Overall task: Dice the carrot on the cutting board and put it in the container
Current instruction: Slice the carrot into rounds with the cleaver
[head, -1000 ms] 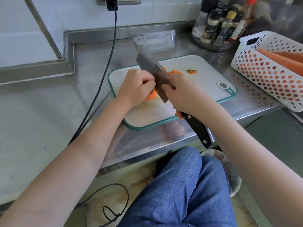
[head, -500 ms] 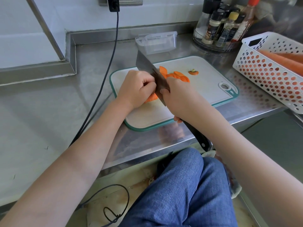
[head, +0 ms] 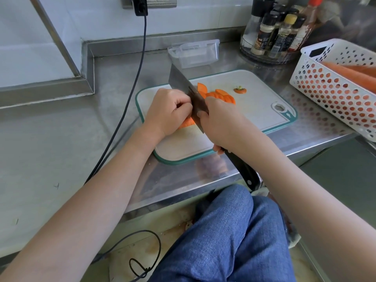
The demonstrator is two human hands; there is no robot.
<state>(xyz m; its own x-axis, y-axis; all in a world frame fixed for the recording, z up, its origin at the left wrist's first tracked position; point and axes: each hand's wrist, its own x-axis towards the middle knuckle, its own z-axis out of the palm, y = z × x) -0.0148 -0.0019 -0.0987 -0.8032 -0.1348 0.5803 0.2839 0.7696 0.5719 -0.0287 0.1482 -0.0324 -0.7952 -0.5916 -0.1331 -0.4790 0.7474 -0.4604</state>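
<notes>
A: Where is the carrot (head: 188,123)?

B: On the cutting board (head: 254,102), mostly under the left hand (head: 167,111), which curls tight over it. The right hand (head: 220,124) grips the knife (head: 184,84); cut slices (head: 218,95) lie beyond the blade.

A: How will it handle?

B: Probably stiff, light and prone to rolling, so she should pin it near the blade, knuckles forward. The container (head: 194,52) waits behind the board.

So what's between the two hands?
Head view: the wide steel cleaver blade, standing upright between the left hand and right hand.
</notes>
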